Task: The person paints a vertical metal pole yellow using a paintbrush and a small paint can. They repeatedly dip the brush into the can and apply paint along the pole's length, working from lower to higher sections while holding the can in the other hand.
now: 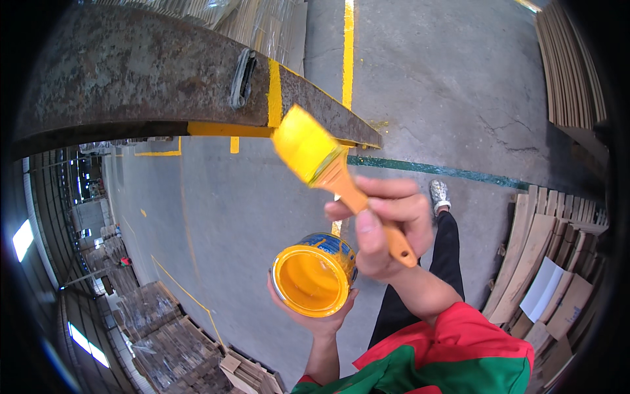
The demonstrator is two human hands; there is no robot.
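Observation:
My right hand (394, 226) grips a flat paintbrush (354, 197) by its orange wooden handle. Its wide bristles, coated in yellow paint, point up and left, close in the picture to a rusty steel column (151, 79); whether they touch it I cannot tell. A yellow band (274, 92) crosses the column there, and yellow runs along its lower edge. Below the brush, my left hand (321, 318) is wrapped round the underside of an open paint can (341, 246). The can tilts so its mouth shows, with yellow paint inside and drips down its blue label.
A crumpled grey strip (243, 79) clings to the column. Stacked flat boards (571, 65) stand at far right, with wooden planks and cardboard (545, 262) below them. Wrapped stacks (167, 338) line the lower left. Yellow and green lines (446, 172) mark the concrete floor.

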